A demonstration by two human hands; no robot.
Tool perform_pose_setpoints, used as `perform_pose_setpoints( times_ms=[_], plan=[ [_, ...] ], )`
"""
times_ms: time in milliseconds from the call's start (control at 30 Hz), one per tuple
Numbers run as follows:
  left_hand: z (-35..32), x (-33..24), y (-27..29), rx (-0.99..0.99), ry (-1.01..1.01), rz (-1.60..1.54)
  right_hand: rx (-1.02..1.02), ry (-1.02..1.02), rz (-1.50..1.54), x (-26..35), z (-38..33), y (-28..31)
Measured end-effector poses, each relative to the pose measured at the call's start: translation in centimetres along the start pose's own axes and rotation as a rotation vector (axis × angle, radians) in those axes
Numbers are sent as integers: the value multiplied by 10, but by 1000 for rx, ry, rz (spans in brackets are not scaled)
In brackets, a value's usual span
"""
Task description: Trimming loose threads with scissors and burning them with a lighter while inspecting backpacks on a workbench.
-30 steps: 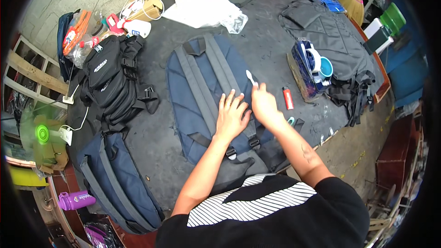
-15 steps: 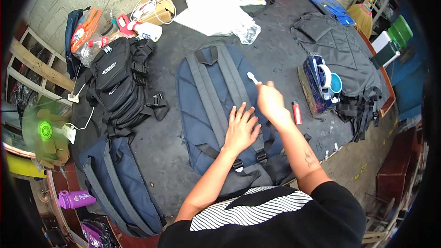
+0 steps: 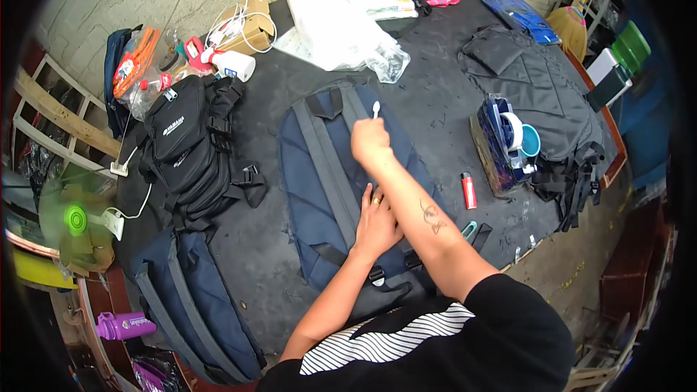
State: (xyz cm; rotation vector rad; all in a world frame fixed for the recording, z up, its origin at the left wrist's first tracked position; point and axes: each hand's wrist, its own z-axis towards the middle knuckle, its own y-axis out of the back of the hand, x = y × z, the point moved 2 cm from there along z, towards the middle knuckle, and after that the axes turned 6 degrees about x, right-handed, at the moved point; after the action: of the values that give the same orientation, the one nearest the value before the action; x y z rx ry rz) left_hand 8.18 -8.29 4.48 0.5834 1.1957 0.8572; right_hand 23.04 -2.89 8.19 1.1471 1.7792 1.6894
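Dark cluttered surface, centre: navy backpack lies straps-up, long axis toward the upper frame. My right hand, nearer its top, is closed on a small white tool; my left hand presses flat, fingers spread, lower down.

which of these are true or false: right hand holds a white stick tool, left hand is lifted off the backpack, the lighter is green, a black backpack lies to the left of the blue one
1. The right hand holds a small white stick tool: true.
2. The left hand is lifted off the blue backpack: false, it rests flat on it.
3. The lighter is green: false, it is red.
4. A black backpack lies to the left of the blue one: true.
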Motion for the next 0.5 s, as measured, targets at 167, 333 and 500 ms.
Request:
perform_pose_setpoints(
  times_ms=[167,333,500],
  plan=[
    [9,-9,3,-51,-7,-57,-144,-202,16,-6,35,-32],
    [8,-4,2,37,16,-95,55,32,30,0,-20,-3],
    [-1,2,-1,-120,2,45,-161,-16,217,-55,-116,26]
  ],
)
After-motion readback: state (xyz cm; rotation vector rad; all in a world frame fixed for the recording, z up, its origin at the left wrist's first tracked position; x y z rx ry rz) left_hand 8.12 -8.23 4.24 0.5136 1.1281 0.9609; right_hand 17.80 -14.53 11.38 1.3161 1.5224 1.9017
